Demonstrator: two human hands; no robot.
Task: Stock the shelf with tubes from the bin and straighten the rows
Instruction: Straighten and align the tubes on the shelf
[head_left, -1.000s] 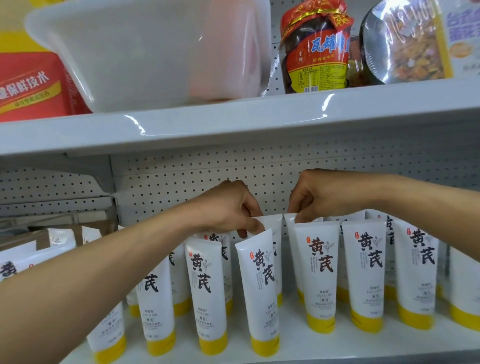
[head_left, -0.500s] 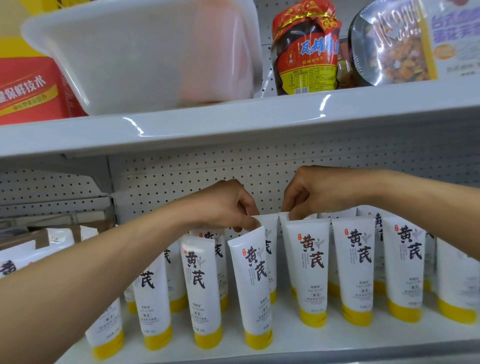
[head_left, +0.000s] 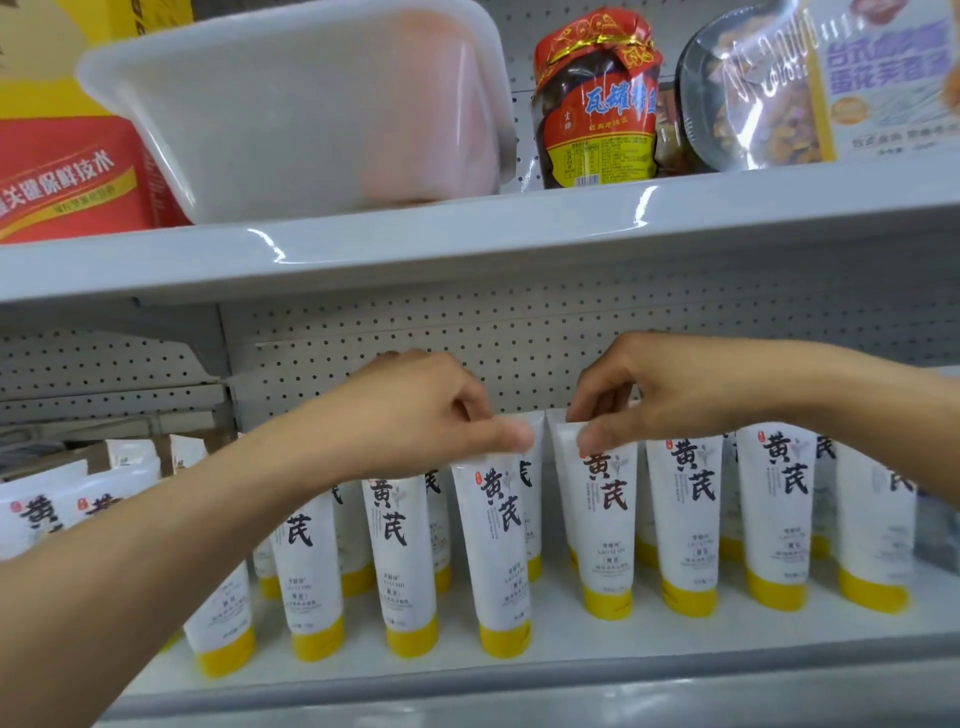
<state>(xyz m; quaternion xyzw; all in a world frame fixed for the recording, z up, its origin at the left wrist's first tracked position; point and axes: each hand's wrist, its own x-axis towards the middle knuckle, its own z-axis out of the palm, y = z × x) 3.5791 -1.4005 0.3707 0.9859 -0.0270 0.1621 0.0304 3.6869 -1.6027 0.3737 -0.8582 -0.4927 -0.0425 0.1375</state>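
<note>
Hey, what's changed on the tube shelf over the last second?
Nothing clearly moved. The left hand still pinches the top of the leaning tube, and the right hand still pinches the top of the upright tube next to it. Both tubes stand where they stood; only the camera view drifted slightly.

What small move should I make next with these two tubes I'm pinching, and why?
Probably slide the left-held tube back, level with the right-held tube. The left hand and right hand pinch their tops, but the left-held tube's yellow cap sits nearer the shelf edge, breaking the row's line.
</note>
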